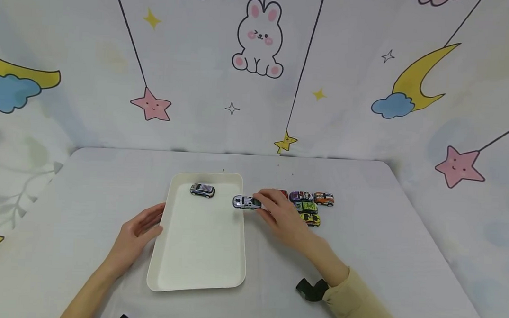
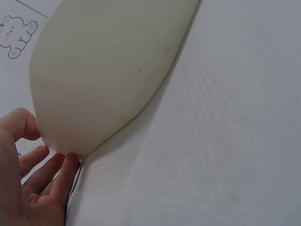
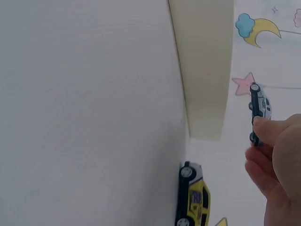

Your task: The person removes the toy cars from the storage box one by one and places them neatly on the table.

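My right hand (image 1: 283, 219) pinches a white and dark toy car (image 1: 245, 202) between thumb and fingers, over the right rim of a white rectangular tray (image 1: 199, 251). In the right wrist view the held toy car (image 3: 260, 110) is off the table, its wheels facing left. Inside the tray, near the far edge, sits a silver and dark toy car (image 1: 202, 190). My left hand (image 1: 133, 236) touches the tray's left side; the left wrist view shows its fingertips against the outer wall (image 2: 108, 70).
Right of the tray stand several toy cars: purple (image 1: 301, 196), orange (image 1: 324, 199), green (image 1: 306, 207) and yellow (image 1: 310, 220), plus a red one (image 1: 284, 192) partly behind my right hand. A white cloth (image 1: 382, 259) covers the table. A patterned backdrop (image 1: 199, 57) rises behind.
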`<state>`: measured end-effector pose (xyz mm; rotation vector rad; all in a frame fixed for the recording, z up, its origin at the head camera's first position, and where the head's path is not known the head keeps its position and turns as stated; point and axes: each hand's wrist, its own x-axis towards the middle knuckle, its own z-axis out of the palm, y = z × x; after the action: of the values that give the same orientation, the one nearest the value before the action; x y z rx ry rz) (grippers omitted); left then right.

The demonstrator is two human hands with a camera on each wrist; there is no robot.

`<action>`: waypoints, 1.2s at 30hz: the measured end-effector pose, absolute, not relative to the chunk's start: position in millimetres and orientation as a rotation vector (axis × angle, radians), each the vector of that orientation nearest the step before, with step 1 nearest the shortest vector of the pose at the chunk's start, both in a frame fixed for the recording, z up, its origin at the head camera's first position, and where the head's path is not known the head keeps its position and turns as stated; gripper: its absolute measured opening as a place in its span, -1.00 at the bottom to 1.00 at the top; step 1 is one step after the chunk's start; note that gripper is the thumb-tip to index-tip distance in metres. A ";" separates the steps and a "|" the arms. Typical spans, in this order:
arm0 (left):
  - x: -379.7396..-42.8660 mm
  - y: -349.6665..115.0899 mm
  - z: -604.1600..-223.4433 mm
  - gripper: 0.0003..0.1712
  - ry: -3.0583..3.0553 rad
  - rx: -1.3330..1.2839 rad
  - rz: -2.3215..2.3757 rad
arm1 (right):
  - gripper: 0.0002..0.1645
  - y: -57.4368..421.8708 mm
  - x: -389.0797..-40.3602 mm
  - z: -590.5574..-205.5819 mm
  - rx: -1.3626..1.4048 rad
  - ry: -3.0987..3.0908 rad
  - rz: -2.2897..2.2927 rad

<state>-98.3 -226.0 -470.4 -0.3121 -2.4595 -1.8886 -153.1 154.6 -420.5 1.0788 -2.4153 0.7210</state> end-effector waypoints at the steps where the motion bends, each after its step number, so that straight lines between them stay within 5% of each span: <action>1: -98.2 -226.1 -470.3 -0.42 -2.460 -0.312 -1.887 | -0.57 159.4 -153.2 -422.2 1.071 -2.413 0.721; 36: -98.2 -225.7 -470.6 -0.42 -2.471 -0.299 -1.876 | -0.47 324.5 -145.2 -461.1 0.565 -2.395 0.722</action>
<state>-98.2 -225.7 -470.6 -0.2985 -2.4709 -1.8758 -145.2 324.5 -461.1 0.5654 -2.3945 0.7220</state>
